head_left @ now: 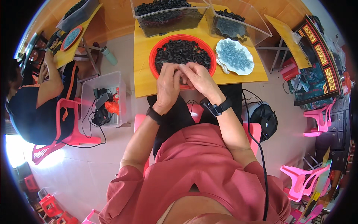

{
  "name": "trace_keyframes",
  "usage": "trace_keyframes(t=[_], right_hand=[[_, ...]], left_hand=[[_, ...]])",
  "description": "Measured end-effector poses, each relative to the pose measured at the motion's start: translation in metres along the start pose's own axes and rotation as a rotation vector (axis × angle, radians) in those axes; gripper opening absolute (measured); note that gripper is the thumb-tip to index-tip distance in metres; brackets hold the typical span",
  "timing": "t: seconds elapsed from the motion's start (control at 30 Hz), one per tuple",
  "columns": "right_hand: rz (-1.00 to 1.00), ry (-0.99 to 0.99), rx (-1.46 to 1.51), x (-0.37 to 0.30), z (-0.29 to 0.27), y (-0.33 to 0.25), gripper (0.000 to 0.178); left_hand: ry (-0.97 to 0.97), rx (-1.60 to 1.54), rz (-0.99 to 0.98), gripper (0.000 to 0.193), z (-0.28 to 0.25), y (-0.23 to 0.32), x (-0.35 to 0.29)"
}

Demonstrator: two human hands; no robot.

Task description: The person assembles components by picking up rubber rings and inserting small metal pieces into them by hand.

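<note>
Fingers [172,68] of my left hand [167,86] and right hand [203,80] meet over the red tray [152,59] of black rings [182,50]; whether they pinch one, I cannot tell. A slack grip could drop it.

Left grip [167,82], right grip [201,79], apparently black rings [182,50]

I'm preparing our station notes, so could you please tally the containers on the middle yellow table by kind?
Clear plastic bins: 2
Red round basin: 1
White scalloped plate: 1
Total: 4
</note>
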State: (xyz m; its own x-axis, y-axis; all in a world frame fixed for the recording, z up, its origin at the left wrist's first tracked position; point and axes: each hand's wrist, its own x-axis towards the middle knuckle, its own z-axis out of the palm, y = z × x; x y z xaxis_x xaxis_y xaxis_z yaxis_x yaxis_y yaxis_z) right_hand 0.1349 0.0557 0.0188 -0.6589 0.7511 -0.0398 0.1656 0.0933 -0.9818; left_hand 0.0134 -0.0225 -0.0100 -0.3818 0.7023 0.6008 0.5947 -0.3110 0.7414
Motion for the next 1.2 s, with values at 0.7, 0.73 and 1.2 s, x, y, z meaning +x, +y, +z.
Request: trace_keyframes(t=[0.7,0.73,1.2], right_hand=[[-0.066,0.015,0.272,-0.007,-0.006,-0.009,0.019],[-0.066,0.015,0.272,-0.006,-0.005,-0.008,0.019],[-0.227,0.084,0.092,-0.007,-0.006,-0.006,0.033]], left_hand=[[0.044,-0.160,-0.235,0.010,0.001,0.000,-0.002],[0.059,-0.160,-0.273,0.012,0.000,-0.001,-0.001],[-0.037,-0.121,-0.188,0.009,0.001,0.001,0.000]])
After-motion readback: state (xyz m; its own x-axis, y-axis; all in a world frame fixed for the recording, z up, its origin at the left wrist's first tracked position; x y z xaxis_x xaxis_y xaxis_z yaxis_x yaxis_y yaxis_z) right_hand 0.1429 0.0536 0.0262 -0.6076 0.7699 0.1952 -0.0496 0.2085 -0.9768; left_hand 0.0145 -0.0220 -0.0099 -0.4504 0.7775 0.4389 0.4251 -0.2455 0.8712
